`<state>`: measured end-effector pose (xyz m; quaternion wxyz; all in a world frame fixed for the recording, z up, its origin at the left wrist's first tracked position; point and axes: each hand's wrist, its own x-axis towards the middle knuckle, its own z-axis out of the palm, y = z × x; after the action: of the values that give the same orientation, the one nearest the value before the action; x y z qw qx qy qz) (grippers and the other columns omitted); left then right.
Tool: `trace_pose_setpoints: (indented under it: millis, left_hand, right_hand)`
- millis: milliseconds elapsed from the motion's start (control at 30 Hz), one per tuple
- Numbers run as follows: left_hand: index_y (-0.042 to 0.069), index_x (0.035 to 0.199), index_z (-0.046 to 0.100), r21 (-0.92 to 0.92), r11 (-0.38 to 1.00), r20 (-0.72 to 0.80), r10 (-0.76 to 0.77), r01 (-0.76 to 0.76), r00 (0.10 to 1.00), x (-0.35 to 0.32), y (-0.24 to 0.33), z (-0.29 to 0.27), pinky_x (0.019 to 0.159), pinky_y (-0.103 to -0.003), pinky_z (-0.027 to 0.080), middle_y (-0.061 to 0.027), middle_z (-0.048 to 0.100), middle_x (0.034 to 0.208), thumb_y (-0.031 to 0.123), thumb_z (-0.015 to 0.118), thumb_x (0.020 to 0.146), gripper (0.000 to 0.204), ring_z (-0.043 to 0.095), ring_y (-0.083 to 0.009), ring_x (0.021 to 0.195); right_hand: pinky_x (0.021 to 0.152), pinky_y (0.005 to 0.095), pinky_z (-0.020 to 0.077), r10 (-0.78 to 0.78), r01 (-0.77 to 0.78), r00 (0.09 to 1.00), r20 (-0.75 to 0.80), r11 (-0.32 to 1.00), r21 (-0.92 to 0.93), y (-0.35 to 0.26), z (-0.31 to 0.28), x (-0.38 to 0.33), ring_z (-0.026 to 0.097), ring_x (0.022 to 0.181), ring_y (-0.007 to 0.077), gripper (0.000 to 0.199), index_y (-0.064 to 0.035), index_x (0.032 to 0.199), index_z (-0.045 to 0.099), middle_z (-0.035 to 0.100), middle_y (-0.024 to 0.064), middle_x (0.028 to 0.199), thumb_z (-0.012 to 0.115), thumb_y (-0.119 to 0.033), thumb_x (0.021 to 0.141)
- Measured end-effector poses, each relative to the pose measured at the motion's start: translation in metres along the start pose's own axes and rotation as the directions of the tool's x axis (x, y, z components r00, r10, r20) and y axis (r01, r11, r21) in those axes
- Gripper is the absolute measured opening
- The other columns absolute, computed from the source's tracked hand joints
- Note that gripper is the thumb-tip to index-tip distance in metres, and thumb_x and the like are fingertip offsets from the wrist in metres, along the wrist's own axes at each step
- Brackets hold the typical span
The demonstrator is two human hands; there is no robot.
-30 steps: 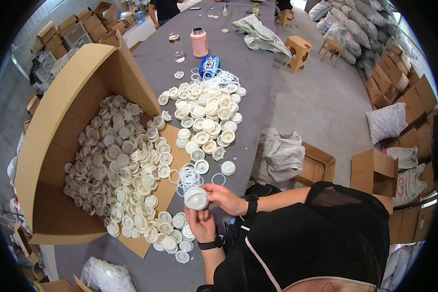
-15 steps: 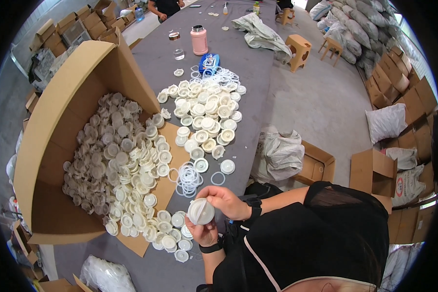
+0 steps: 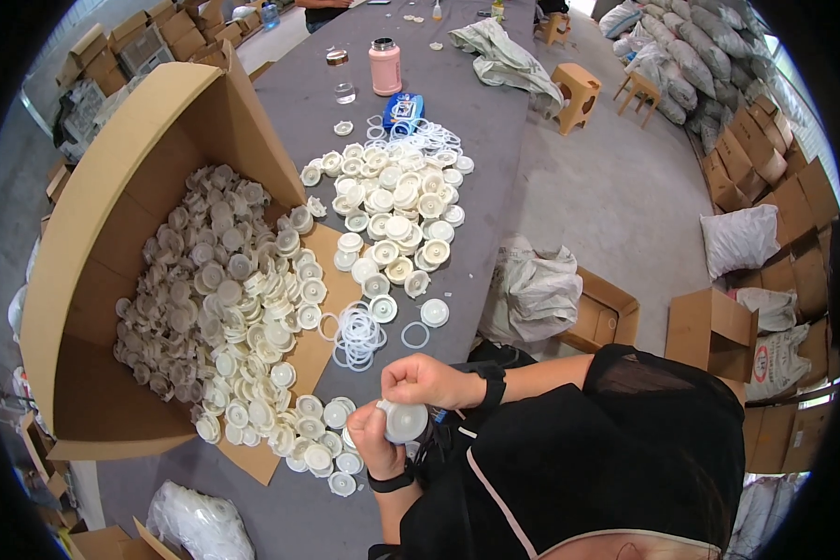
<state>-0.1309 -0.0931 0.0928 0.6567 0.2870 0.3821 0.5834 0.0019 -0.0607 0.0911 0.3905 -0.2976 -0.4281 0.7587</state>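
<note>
My left hand (image 3: 371,439) holds a round white plastic cap (image 3: 405,422) close to my body, just over the near edge of the grey table (image 3: 467,233). My right hand (image 3: 427,380) is closed above the cap, fingers pressing at its top edge. A loose bunch of thin white rings (image 3: 357,334) lies on the table just ahead of my hands. To the left, a big cardboard box (image 3: 112,233) lying on its side spills many white caps (image 3: 243,308) onto its flap. A second heap of caps (image 3: 397,210) covers the table's middle.
A pink bottle (image 3: 385,66), a glass jar (image 3: 343,86) and a blue packet (image 3: 402,109) stand at the far end. A grey cloth (image 3: 501,51) drapes the far right edge. White sacks (image 3: 539,289), open cartons (image 3: 709,331) and wooden stools (image 3: 579,91) sit on the floor right.
Both hands have drawn the cap back from the ring pile toward my body. My right hand now closes over its top.
</note>
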Motion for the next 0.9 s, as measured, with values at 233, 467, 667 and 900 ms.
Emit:
trace_pose_setpoints:
  millis: [233,467,667,900]
  left_hand:
    - [0.003,0.073,0.053,0.466,0.850,-0.078,-0.235,0.243,0.969,0.043,-0.061,-0.061,0.045,-0.022,0.036,-0.0013,0.052,0.065,0.023,0.048,0.084,0.023,0.044,-0.0063,0.050]
    - [0.002,0.090,0.052,0.981,-0.186,-0.002,0.236,0.047,0.972,0.044,-0.064,-0.139,0.069,-0.038,0.041,-0.0143,0.050,0.086,0.016,0.065,0.062,0.034,0.050,-0.0303,0.081]
    - [0.003,0.092,0.050,0.957,-0.270,-0.051,0.200,0.105,0.978,0.045,-0.071,-0.154,0.070,-0.039,0.040,-0.0151,0.048,0.086,0.014,0.068,0.054,0.043,0.048,-0.0324,0.081]
    - [0.001,0.093,0.050,0.973,0.213,0.050,0.186,-0.090,0.981,0.067,-0.077,-0.093,0.066,-0.034,0.040,-0.0133,0.048,0.083,0.016,0.070,0.055,0.045,0.047,-0.0277,0.074]
  right_hand:
    - [0.059,0.0216,0.0442,0.378,-0.303,0.913,-0.152,0.880,0.365,0.067,-0.062,0.011,0.053,0.068,0.0084,0.018,-0.0041,0.088,0.051,0.055,0.0013,0.079,0.052,-0.020,0.081]
    - [0.071,0.0299,0.0419,0.057,0.160,0.823,-0.565,0.931,0.328,0.034,-0.141,0.034,0.052,0.086,0.0153,0.025,-0.0041,0.098,0.049,0.054,0.0048,0.094,0.045,-0.022,0.082]
    - [0.065,0.0270,0.0437,0.218,-0.023,0.797,-0.563,0.943,0.332,0.058,-0.144,0.027,0.054,0.079,0.0144,0.025,-0.0057,0.097,0.050,0.055,0.0059,0.089,0.047,-0.025,0.081]
    - [0.055,0.0200,0.0438,0.505,-0.441,0.833,-0.227,0.853,0.278,0.116,-0.076,0.023,0.055,0.069,0.0108,0.031,-0.0064,0.101,0.049,0.053,0.0032,0.090,0.051,-0.030,0.080]
